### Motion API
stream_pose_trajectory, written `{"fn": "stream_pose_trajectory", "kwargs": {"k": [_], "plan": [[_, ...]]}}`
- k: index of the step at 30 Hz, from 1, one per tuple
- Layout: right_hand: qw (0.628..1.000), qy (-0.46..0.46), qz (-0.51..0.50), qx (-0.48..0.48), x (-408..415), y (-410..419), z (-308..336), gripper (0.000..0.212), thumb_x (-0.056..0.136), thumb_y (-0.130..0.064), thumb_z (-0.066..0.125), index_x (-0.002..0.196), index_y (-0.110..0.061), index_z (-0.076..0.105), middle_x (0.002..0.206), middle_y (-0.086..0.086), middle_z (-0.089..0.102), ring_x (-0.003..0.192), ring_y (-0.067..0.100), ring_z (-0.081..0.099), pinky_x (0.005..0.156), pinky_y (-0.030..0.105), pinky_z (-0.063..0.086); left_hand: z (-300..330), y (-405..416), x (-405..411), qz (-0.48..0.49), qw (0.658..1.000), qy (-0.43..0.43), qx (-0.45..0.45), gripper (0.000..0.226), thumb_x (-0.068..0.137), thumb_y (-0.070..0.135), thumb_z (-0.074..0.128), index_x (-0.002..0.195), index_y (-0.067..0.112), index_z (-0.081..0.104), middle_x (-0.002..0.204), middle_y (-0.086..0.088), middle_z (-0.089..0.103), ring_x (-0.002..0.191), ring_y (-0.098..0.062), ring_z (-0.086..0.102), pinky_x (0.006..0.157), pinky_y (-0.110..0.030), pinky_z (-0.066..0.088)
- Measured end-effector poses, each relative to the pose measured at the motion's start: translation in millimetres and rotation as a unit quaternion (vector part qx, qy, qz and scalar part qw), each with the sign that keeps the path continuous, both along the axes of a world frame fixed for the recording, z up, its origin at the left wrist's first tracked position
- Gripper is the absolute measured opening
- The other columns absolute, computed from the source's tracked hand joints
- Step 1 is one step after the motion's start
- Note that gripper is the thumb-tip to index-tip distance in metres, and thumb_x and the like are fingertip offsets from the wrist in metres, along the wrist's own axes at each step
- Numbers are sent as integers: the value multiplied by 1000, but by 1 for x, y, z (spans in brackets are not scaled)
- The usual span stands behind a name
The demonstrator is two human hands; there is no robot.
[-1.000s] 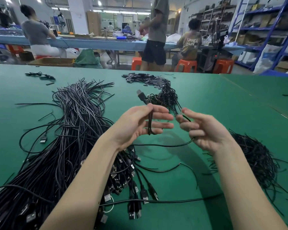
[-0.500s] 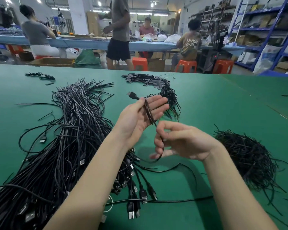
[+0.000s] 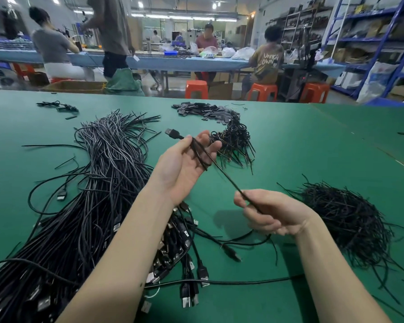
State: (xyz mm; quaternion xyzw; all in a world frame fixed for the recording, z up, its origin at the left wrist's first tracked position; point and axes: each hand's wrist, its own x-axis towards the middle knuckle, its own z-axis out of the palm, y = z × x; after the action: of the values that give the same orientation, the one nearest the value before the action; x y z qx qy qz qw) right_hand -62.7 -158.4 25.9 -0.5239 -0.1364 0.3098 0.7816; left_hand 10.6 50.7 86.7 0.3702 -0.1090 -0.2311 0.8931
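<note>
We cannot count the blurred turns of black cable [image 3: 224,174] lying across the left hand [image 3: 184,164], whose thumb pins them to half-curled fingers, the plug [image 3: 172,133] jutting beyond. The right hand [image 3: 273,213] pinches the taut run above the green table [image 3: 313,148]. The far cardboard box [image 3: 75,86] hides its contents. A cable pile [image 3: 91,194] lies left, a tie heap [image 3: 343,220] right.

One left hand [image 3: 184,166], one right hand [image 3: 273,213], one cable [image 3: 224,174].
</note>
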Motion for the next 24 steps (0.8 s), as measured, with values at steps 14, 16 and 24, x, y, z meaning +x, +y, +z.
{"fn": "stream_pose_trajectory", "kwargs": {"k": [14, 16, 24], "plan": [[889, 189, -290, 300, 19, 1, 24, 12, 89, -3, 48, 97, -8, 55, 92, 12, 65, 43, 5, 48, 30, 14, 36, -10, -8, -7, -18, 921, -263, 288, 43, 110, 30, 32, 105, 7, 69, 98, -8, 78, 90, -25, 75, 72, -22, 58], [913, 138, -338, 180, 21, 13, 40, 11, 92, -4, 49, 99, -11, 55, 86, 7, 63, 43, 3, 44, 28, 14, 31, -13, -11, -10, -52, 893, -291, 339, 44, 110, 27, 30, 102, 6, 67, 94, -7, 78, 85, -23, 76, 68, -20, 57], [876, -217, -340, -264, 5, 49, 81, 28, 103, 0, 39, 91, -15, 59, 76, -2, 57, 49, 8, 47, 42, 16, 35, -16, -22, -15, 1, 908, -240, 344, 43, 109, 20, 34, 84, 8, 67, 72, -3, 74, 68, -12, 70, 64, -18, 54]]}}
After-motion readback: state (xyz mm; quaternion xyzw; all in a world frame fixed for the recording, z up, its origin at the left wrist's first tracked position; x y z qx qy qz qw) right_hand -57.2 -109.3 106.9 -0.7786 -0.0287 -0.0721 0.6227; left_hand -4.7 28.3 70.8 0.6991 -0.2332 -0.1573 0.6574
